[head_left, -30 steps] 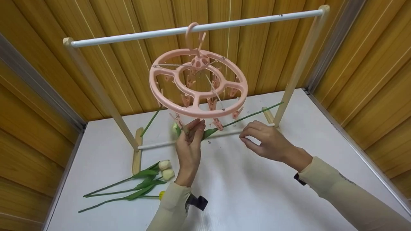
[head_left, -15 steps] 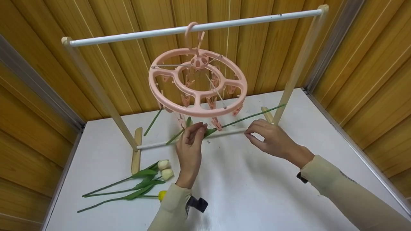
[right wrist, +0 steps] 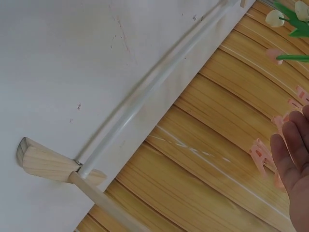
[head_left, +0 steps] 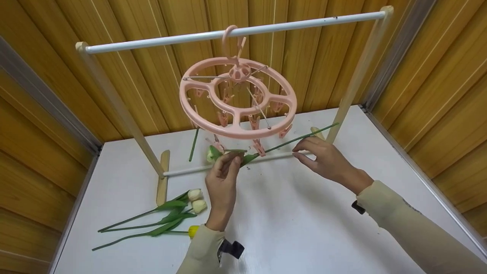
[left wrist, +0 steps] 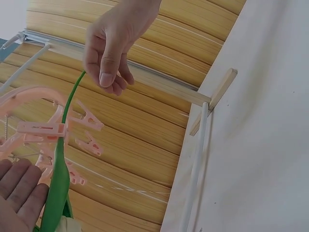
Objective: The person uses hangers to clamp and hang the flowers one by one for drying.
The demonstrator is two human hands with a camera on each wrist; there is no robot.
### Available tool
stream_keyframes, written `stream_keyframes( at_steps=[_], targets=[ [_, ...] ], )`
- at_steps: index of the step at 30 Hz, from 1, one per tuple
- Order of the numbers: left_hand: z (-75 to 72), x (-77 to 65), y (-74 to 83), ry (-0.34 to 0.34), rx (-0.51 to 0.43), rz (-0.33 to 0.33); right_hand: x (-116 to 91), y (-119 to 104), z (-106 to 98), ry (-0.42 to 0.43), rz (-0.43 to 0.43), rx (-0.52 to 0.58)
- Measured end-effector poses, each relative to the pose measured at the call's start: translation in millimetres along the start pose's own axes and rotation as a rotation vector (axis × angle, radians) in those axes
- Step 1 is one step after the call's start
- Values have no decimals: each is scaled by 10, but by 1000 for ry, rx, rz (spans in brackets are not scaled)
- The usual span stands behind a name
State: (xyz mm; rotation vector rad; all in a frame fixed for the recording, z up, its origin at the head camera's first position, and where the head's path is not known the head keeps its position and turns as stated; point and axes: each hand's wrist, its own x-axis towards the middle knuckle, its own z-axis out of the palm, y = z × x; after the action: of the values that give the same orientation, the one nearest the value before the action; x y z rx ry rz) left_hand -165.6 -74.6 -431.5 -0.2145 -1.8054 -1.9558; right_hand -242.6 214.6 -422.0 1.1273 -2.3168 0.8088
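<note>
In the head view a pink round clip hanger (head_left: 237, 134) hangs by its hook from a white rail. A front clip (head_left: 258, 148) grips a tulip's green stem (head_left: 283, 144), which slants up to the right. My left hand (head_left: 222, 186) is below the hanger beside this tulip's leaf (left wrist: 58, 186), fingers bent in the head view. Its palm shows in the left wrist view. My right hand (head_left: 323, 161) hovers just in front of the stem, thumb and fingers slightly apart and holding nothing visible. Another white tulip (head_left: 211, 155) shows behind the left hand.
Several loose tulips, white (head_left: 198, 206) and yellow (head_left: 193, 231), lie on the white table left of my hand. Wooden uprights (head_left: 123, 118) and a low white crossbar (head_left: 186, 172) frame the space. Another stem (head_left: 193, 146) hangs at the hanger's left.
The right hand has shifted slightly right and up. The left hand has moved slightly left and down. The hanging tulips behind it have swung, and the stem at the hanger's left now hangs more upright.
</note>
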Motion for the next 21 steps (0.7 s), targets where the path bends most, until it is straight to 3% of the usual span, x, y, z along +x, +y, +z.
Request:
stream_keyframes(
  at_steps=[9,16,21],
  targets=[
    [-120,-100,47,9,32,-27,39,73,-48,10,142,57],
    [-282,-165,27,27,55,-21,90,134,-41,10,234,196],
    [-451,-197,8,41,62,-5,112,194,-34,-13,367,301]
  ],
)
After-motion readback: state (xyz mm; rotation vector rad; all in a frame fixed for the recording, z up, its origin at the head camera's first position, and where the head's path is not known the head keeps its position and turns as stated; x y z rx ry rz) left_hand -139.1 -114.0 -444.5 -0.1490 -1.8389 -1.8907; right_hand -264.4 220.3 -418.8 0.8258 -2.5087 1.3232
